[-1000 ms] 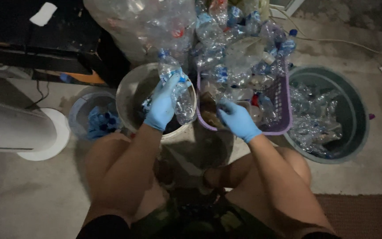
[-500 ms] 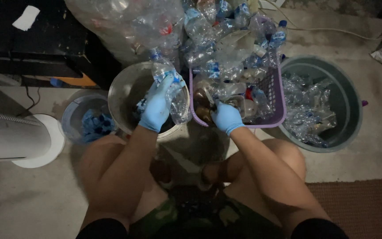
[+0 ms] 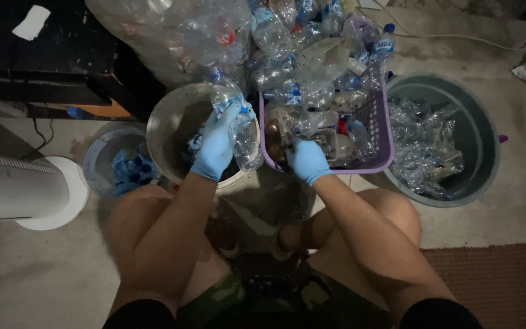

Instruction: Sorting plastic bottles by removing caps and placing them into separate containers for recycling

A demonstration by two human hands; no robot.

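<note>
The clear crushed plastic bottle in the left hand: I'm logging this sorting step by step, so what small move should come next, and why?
Probably let the clear crushed plastic bottle drop into the round metal bowl. The blue-gloved left hand holds it right over that bowl, while the blue-gloved right hand is already down in the purple plastic basket among more bottles.
</note>
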